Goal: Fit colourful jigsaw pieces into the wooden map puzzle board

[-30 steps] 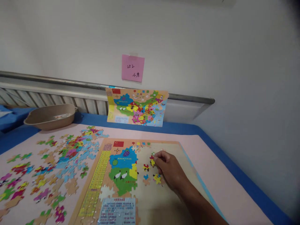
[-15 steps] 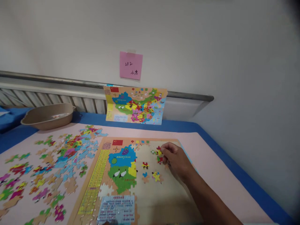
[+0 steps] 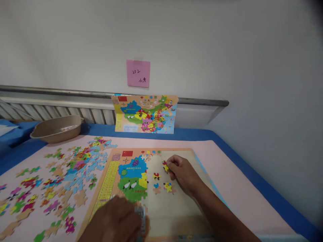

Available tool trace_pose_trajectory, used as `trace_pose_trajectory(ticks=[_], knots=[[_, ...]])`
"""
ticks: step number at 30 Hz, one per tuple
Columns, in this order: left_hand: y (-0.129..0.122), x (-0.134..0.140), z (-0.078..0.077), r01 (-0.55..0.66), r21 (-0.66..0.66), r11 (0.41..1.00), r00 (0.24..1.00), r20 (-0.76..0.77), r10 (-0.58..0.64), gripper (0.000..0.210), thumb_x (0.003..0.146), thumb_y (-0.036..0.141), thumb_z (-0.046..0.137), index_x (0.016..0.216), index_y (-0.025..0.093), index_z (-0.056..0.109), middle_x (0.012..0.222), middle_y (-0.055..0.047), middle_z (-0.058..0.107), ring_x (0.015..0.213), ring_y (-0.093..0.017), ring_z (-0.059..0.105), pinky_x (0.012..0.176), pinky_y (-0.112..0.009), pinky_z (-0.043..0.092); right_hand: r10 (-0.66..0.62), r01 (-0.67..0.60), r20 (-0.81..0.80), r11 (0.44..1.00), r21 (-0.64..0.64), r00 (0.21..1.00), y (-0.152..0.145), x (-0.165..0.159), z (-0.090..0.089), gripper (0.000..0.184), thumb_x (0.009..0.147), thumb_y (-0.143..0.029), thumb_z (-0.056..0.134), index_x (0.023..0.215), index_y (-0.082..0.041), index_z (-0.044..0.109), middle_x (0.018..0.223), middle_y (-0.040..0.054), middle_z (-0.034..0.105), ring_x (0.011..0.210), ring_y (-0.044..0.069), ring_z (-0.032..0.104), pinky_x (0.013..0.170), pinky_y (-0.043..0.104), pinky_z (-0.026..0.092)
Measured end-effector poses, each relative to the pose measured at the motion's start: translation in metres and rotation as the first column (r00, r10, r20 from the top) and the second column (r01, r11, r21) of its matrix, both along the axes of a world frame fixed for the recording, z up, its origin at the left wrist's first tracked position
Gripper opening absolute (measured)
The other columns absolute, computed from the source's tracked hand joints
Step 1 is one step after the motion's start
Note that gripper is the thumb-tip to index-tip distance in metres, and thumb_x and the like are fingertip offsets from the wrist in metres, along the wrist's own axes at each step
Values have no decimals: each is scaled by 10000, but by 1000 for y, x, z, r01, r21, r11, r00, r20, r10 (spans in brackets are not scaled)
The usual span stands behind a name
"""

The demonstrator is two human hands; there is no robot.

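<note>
My right hand (image 3: 182, 171) is over the bare part of the puzzle board (image 3: 176, 215), thumb and fingers pinched on a red and yellow puzzle piece (image 3: 165, 166). Just below and left of it lie a red piece (image 3: 156, 176), a blue and tan piece (image 3: 156, 189) and a yellow piece (image 3: 168, 187), all loose on the board. Smeared by motion, my left hand (image 3: 116, 220) hovers over the board's lower left, covering much of the light-blue text panel. Its fingers are too blurred to show a grip. The left side of the map picture (image 3: 132, 185) is assembled.
Several loose puzzle pieces (image 3: 78, 164) spread across the pink table top (image 3: 242, 198) on the left. A tan basin (image 3: 57, 131) stands at the back left. A printed reference map (image 3: 146, 114) leans upright at the back, below a pink note (image 3: 138, 74) on the wall.
My left hand has come up from the bottom edge over the board's lower left. My right hand has shifted slightly left and down, with the red and yellow piece in its fingers.
</note>
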State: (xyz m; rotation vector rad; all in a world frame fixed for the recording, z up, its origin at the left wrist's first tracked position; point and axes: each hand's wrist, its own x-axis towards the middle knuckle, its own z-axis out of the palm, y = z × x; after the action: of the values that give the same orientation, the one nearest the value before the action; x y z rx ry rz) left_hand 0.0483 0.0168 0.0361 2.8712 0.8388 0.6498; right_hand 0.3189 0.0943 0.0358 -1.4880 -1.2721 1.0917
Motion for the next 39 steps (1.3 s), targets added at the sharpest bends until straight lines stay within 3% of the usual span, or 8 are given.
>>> trace_pose_trajectory(ticks=[1, 3, 7, 12, 20, 29, 35, 39], knots=[[11, 9, 9, -104, -35, 994, 994, 31, 105, 289, 980, 209, 440, 736, 232, 594, 709, -15, 634, 640, -188, 593, 585, -333, 426, 5, -5, -6, 1000, 4, 1000, 0, 0, -1, 160, 767, -358, 574, 736, -205, 540, 531, -43, 543, 465, 103, 469, 488, 226, 353], [34, 30, 25, -275, -112, 955, 959, -101, 265, 285, 960, 209, 454, 745, 223, 641, 775, -45, 666, 759, -229, 640, 659, -354, 441, 9, -8, -14, 1000, 17, 1000, 1, 1, -3, 163, 769, -362, 573, 736, -206, 538, 532, -44, 542, 463, 104, 471, 484, 225, 352], [69, 77, 43, -412, -73, 908, 867, -338, 366, 322, 943, 274, 471, 782, 182, 735, 837, -125, 724, 841, -295, 689, 705, -383, 473, -1, 1, -16, 999, 37, 1000, 2, 4, -6, 155, 770, -356, 572, 743, -205, 550, 529, -46, 536, 452, 107, 472, 467, 224, 349], [78, 111, 44, -480, -75, 874, 793, -464, 396, 342, 881, 350, 542, 877, 123, 797, 918, -215, 756, 896, -360, 718, 795, -446, 529, -13, 15, -32, 999, 47, 999, 3, 10, -9, 146, 777, -344, 587, 748, -204, 558, 549, -35, 558, 449, 108, 484, 448, 218, 348], [89, 114, 34, -565, -152, 811, 766, -462, 447, 269, 822, 303, 574, 891, 150, 783, 954, -203, 772, 919, -326, 736, 763, -367, 532, -9, 12, -53, 999, 46, 999, 4, 14, -11, 128, 763, -322, 592, 759, -199, 557, 575, -36, 567, 466, 107, 510, 439, 204, 357], [91, 113, 29, -494, -293, 819, 862, -289, 417, 184, 703, 124, 599, 855, 184, 683, 903, -130, 747, 861, -304, 701, 681, -326, 434, 28, -24, -64, 998, 55, 998, 0, 12, -6, 106, 778, -306, 565, 773, -205, 531, 512, -31, 573, 470, 127, 529, 463, 212, 390], [93, 94, 31, -409, -465, 785, 901, -72, 427, 171, 745, 80, 543, 835, 196, 633, 784, -20, 695, 720, -172, 627, 625, -257, 392, 30, -27, -47, 998, 65, 998, -6, 7, 4, 88, 783, -286, 559, 796, -199, 547, 551, -26, 574, 508, 127, 530, 469, 205, 379], [91, 58, 45, -123, -733, 669, 813, 312, 491, 124, 790, 200, 571, 889, 165, 637, 759, 7, 640, 657, -113, 571, 630, -226, 431, 86, -82, -46, 992, 91, 995, -20, -13, 18, 89, 808, -294, 555, 811, -205, 551, 602, -31, 569, 551, 125, 551, 473, 196, 365]])
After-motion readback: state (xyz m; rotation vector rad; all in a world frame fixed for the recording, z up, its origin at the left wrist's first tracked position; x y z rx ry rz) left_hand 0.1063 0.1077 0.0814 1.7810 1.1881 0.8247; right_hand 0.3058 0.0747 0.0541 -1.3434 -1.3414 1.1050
